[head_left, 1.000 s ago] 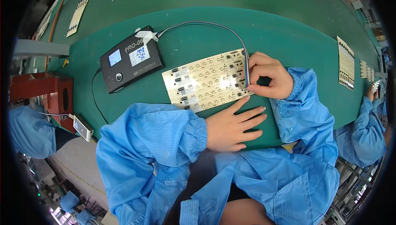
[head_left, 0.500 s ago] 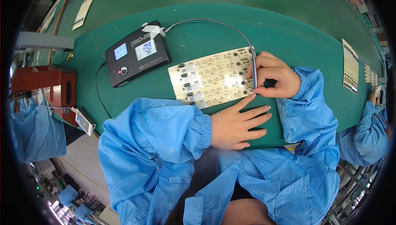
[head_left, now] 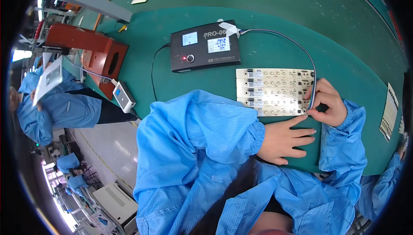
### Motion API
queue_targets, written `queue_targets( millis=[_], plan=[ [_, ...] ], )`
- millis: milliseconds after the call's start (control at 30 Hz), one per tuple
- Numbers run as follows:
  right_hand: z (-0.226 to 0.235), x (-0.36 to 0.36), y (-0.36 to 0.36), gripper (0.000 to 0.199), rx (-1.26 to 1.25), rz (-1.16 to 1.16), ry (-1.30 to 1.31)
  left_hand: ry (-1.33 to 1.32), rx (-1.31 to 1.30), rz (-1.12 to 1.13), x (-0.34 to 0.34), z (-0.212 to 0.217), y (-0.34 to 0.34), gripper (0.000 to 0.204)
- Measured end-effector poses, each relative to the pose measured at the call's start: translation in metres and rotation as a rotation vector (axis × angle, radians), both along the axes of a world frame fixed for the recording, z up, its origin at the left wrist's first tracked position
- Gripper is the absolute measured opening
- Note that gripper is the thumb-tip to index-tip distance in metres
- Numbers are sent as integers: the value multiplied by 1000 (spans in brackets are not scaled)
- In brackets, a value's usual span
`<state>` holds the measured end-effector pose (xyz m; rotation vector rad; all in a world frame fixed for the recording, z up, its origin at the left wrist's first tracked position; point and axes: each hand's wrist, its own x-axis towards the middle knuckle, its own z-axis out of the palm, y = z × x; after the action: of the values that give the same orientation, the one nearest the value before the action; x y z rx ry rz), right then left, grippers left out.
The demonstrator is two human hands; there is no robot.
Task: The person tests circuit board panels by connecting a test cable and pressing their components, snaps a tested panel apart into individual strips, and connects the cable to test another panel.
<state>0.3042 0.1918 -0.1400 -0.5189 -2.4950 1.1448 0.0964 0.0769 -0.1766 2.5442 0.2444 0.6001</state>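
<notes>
Green matting is covering the worktop (head_left: 275,15), which is curving away under the fisheye view. Nearest the viewer, two blue sleeves are entering from the lower edge. The left hand (head_left: 286,139) is lying palm down on the mat, its fingers (head_left: 303,131) stretched out flat and slightly apart, gripping nothing; the tips are pointing toward the right hand and lying just below the panel's lower edge. The right hand (head_left: 327,103) is resting just beyond them, its fingers (head_left: 317,113) pinched together on the end of a grey cable (head_left: 310,65) at the right edge of a pale circuit-board panel (head_left: 271,91). This panel, made of several long strips side by side, is lying flat on the mat directly left of the pinching fingers. The cable is arching up and away from those fingers to a black tester box (head_left: 204,51) with two small screens, standing farther off, beyond the panel. Well to the left of both hands, a red-brown fixture (head_left: 92,52) is standing at the worktop edge. At the far left, another person in blue (head_left: 51,106) is holding a sheet.
</notes>
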Motion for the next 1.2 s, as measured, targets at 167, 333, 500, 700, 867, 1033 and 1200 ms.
queue_targets(
  millis=[167,333,500,700,867,1033,1200],
  plan=[
    [4,0,-1,17,17,12,0,-10,10,8,1,0,-2,55],
    [4,-1,0,16,23,16,-8,-14,19,13,1,-1,-2,55],
    [4,-2,1,15,24,27,-6,-6,18,12,0,-1,-2,55],
    [1,-1,-3,20,18,14,-7,-7,24,11,1,-2,-5,55],
    [3,-2,-1,20,24,1,-20,-9,17,-5,-3,-1,0,55],
    [5,-3,-3,20,22,-10,-27,-16,30,-9,-3,-1,-2,55],
    [4,-7,-1,15,32,31,17,16,-8,9,-4,4,-5,54]
  ],
)
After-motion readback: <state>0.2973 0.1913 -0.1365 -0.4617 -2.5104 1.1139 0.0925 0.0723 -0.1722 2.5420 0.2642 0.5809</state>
